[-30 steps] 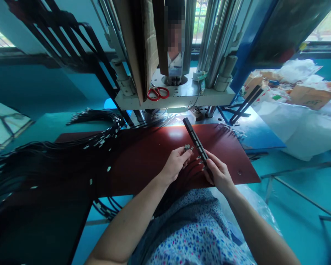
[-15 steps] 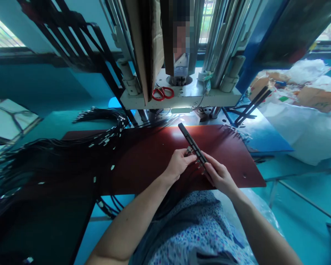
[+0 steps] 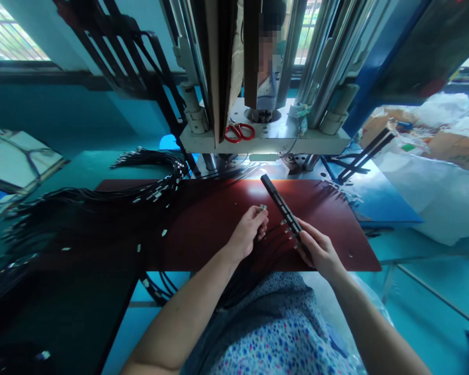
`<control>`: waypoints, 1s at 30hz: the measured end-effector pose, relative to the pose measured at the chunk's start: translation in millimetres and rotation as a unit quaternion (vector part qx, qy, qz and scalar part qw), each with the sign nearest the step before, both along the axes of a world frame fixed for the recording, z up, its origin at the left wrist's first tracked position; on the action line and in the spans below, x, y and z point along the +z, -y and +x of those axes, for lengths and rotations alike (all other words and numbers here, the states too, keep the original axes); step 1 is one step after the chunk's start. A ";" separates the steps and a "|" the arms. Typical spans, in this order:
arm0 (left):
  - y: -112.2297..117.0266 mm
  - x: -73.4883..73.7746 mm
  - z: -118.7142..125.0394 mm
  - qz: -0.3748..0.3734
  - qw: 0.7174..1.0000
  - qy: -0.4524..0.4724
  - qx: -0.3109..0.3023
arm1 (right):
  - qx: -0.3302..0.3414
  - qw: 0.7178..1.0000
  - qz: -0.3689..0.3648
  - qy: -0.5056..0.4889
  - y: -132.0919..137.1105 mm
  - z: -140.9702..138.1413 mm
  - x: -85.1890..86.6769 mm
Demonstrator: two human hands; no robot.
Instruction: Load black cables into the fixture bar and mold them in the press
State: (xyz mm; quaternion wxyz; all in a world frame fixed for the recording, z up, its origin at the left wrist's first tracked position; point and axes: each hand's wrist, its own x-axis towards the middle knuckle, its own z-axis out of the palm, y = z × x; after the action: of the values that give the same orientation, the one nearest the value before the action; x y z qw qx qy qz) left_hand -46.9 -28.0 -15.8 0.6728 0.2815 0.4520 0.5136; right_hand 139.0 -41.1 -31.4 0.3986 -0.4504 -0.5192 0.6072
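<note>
My right hand (image 3: 316, 244) is closed around the lower end of a long dark slotted bar (image 3: 280, 202), which is tilted with its far end up and left. Small metal-tipped cable connectors (image 3: 287, 229) stick out from the bar's left side, their black cables trailing below. To the left and apart from the bar, my left hand (image 3: 250, 229) pinches small pale cable connectors (image 3: 262, 207) between thumb and fingers. Both hands are above a reddish-brown board (image 3: 214, 208).
Behind the board stands a press with a pale plate (image 3: 273, 141) and red-handled scissors (image 3: 240, 132) on it. Bundles of black cables (image 3: 89, 195) cover the left side. Small pale pieces (image 3: 346, 192) lie on the blue surface at right. Another person is partly visible behind the press.
My left hand has drawn away from the bar to the left, and pale connectors now show at its fingertips. My right hand still grips the bar. The whole view has shifted slightly.
</note>
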 end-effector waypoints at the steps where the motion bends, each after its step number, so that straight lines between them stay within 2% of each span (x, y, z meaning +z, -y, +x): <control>1: 0.0 -0.1 0.3 -0.004 1.000 0.004 -0.006 | 0.002 1.000 -0.005 0.003 -0.1 0.3 -0.1; 6: -1.4 3.4 5.0 -0.035 0.998 -0.022 -0.041 | 0.025 1.000 -0.016 0.000 -0.5 1.8 0.5; 11: -0.7 4.3 10.8 0.004 0.998 -0.067 0.006 | 0.030 0.999 -0.013 0.000 -1.4 2.3 2.2; 15: 0.6 0.6 9.6 0.048 0.991 -0.123 0.005 | 0.051 0.999 0.008 0.001 -2.7 2.8 3.2; 22: 1.7 -3.4 3.6 0.127 0.945 -0.300 0.013 | 0.058 0.998 0.014 -0.003 -2.1 4.2 3.4; 30: -1.0 -1.9 6.4 0.077 0.970 -0.231 -0.020 | 0.069 0.998 0.011 -0.002 -1.9 4.4 3.0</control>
State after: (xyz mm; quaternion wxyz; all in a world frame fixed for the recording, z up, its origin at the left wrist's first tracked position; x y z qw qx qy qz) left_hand -40.5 -27.0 -17.7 0.5363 0.4522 0.5491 0.4543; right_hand 143.4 -39.2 -28.5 0.3618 -0.4083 -0.5547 0.6283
